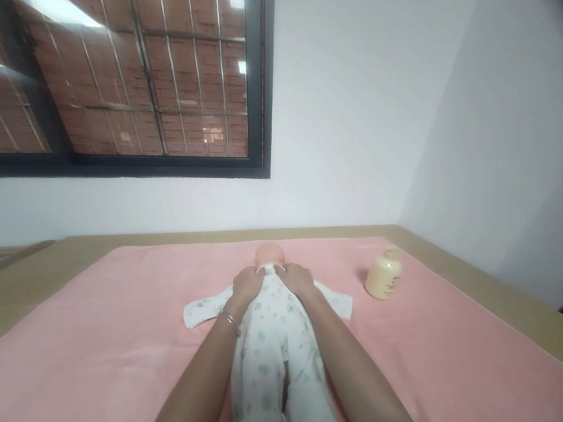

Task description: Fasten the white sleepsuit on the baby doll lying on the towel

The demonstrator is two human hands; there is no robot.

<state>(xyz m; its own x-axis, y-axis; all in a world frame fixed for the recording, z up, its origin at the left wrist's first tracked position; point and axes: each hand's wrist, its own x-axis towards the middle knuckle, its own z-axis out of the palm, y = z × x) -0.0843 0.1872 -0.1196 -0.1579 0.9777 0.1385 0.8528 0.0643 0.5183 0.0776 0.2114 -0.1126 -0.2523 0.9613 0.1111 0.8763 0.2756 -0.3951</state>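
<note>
A baby doll lies lengthwise before me, its bald head (269, 254) pointing away and its face not discernible. It wears a white baby onesie (269, 353) with a small green leaf print, legs toward me and both sleeves spread out sideways. My left hand (247, 288), below a silver bracelet (230, 320), grips the onesie at the left shoulder by the neckline. At the right shoulder my right hand (297, 280) grips it likewise. Both thumbs lie near the collar; the other fingers are mostly hidden.
Under the doll a pink blanket (100, 351) covers a wooden surface with a raised edge (470, 285). A cream-yellow bottle (383, 275) stands to the right. Behind are a white wall (340, 97) and a dark-framed barred window (170, 161).
</note>
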